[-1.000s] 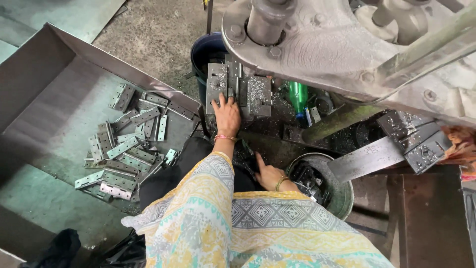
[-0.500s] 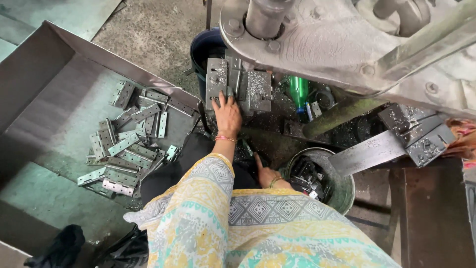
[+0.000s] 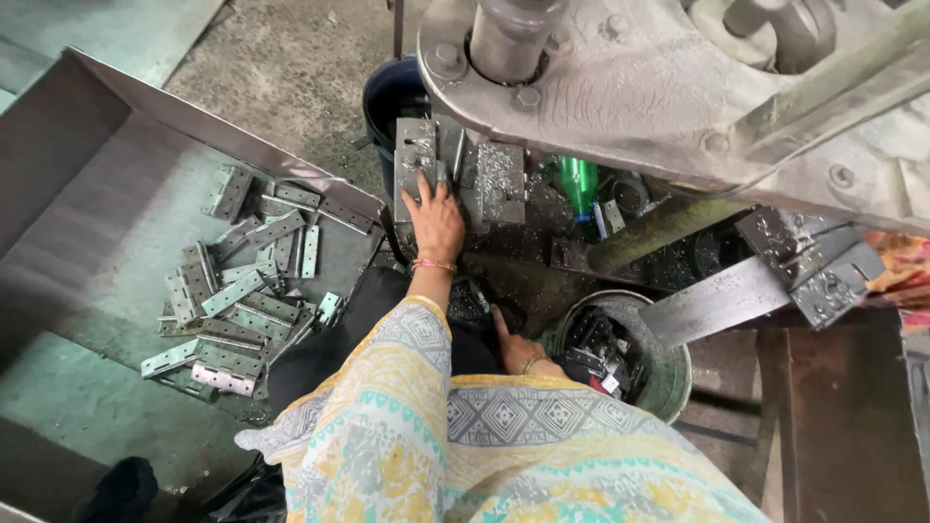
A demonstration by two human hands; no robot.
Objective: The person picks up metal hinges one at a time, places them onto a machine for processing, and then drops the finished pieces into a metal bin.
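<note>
My left hand (image 3: 436, 221) reaches forward, fingers spread flat on the grey steel die block (image 3: 489, 179) of a press, fingertips touching a small metal plate there. Above the die hangs the press ram (image 3: 509, 39). My right hand (image 3: 518, 351) lies low by my lap, beside the rim of a round metal bucket (image 3: 673, 373) filled with dark metal pieces. My patterned sleeve partly covers it, so I cannot tell whether it holds anything. To the left, a pile of flat hinge plates (image 3: 242, 291) lies in a sheet-metal tray (image 3: 87, 203).
The heavy grey press frame (image 3: 659, 87) overhangs the top right. A green bottle (image 3: 579, 184) stands behind the die. A dark blue bucket (image 3: 392, 97) sits beyond the die. A steel bar with a clamp block (image 3: 765, 281) juts out on the right.
My left hand stays on the die and my right hand stays beside the bucket. Only the view has shifted slightly.
</note>
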